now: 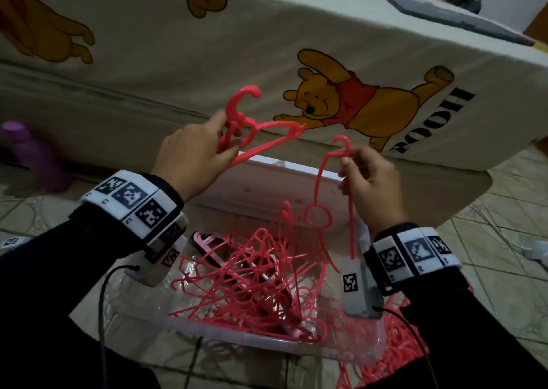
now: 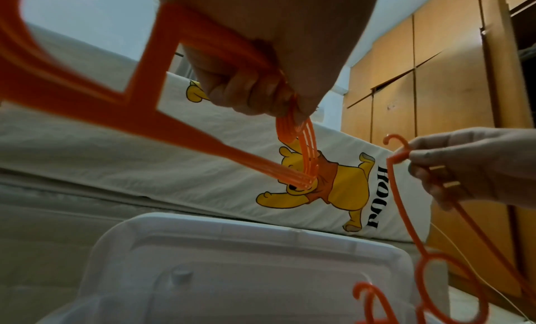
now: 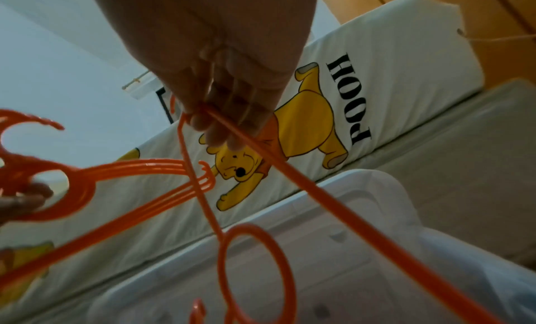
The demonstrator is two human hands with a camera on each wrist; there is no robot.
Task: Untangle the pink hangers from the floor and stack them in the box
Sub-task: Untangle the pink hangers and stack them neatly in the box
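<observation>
My left hand [image 1: 204, 148] [image 2: 261, 85] grips a bundle of several aligned pink hangers [image 1: 261, 135] [image 2: 203, 136] [image 3: 124, 184], held up above the clear plastic box [image 1: 207, 329]. My right hand [image 1: 364, 175] [image 3: 220, 99] [image 2: 452, 168] pinches the end of a single pink hanger [image 1: 320, 202] [image 3: 246, 248] [image 2: 406, 214], which hangs down with its round loop over the box. A tangle of pink hangers [image 1: 252, 282] lies inside the box. More pink hangers [image 1: 397, 350] lie on the floor at the lower right, beside the box.
The box's white lid [image 1: 281, 178] [image 2: 232, 260] [image 3: 333, 248] leans against a bed [image 1: 207, 48] with a cartoon-bear sheet behind it. A purple bottle [image 1: 32, 154] stands on the tiled floor at left. Wooden wardrobes [image 2: 435, 88] stand at right. Cables [image 1: 102, 314] trail from both wrists.
</observation>
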